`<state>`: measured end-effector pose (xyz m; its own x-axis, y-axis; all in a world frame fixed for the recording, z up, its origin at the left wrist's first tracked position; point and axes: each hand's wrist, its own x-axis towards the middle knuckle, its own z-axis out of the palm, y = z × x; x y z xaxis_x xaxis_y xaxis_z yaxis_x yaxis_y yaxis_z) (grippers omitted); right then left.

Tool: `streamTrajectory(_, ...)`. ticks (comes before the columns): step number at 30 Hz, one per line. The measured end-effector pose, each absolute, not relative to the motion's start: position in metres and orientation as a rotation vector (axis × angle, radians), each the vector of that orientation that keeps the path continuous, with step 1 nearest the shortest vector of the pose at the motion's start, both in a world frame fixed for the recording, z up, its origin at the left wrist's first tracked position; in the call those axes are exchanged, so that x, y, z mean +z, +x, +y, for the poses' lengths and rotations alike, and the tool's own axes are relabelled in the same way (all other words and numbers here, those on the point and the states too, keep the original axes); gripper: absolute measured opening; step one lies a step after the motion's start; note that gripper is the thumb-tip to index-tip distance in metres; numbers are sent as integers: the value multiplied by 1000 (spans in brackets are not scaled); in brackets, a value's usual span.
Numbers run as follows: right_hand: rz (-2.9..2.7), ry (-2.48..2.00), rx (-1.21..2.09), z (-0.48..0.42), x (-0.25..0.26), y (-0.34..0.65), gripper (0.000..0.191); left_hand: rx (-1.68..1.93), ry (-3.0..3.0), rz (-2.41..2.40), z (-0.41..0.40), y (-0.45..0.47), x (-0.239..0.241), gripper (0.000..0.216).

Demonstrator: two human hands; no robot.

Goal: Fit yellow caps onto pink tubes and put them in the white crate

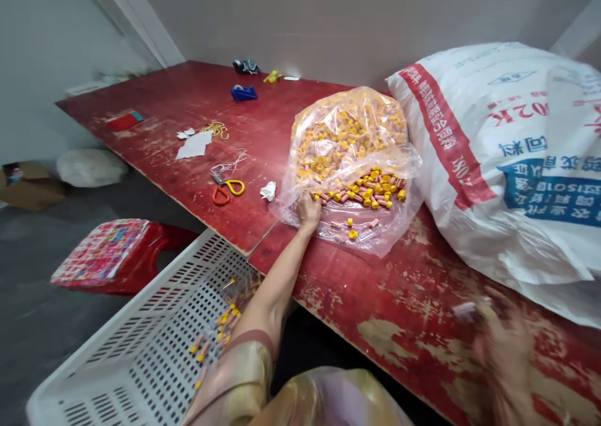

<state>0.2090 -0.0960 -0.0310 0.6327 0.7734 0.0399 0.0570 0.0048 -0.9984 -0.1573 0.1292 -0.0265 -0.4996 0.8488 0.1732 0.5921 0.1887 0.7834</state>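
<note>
A clear plastic bag [350,119] lies on the red table, full of small pinkish tube-shaped pieces with yellow caps [374,185]; several have spilled toward its mouth. My left hand [308,210] is closed at the left side of this mouth, gripping the plastic, its fingertips partly hidden beside the nearest pieces. Off to the right, over the front of the table, my right hand [504,344] is smeared by motion. At its fingertips is a small, pale pinkish thing [464,310], too blurred to name.
A large white printed sack [498,132] leans at the right. Scissors [228,188], crumpled paper [268,191] and a blue tape dispenser [244,92] lie on the table [159,110]. Below its left edge are a white crate [122,332] holding similar pieces and a red stool [154,238].
</note>
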Motion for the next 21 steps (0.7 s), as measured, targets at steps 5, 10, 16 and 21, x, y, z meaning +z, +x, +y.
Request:
streamTrajectory(5, -656, -1186, 1096, -67, -25, 136, 37, 1292, 1263, 1925, 95, -145, -14, 13)
streamTrajectory(10, -665, -1083, 1158, -53, -18, 112, 36, 1270, 920, 1119, 10, -99, 0, 31)
streamTrajectory(16, -1037, -1245, 1096, -71, -21, 108, 36, 1260, 634, 926, -50, -46, 0, 38)
streamTrajectory(21, -1453, -1350, 799, -85, -20, 101, 27, 1251, 828, 1027, -76, -38, -4, 25)
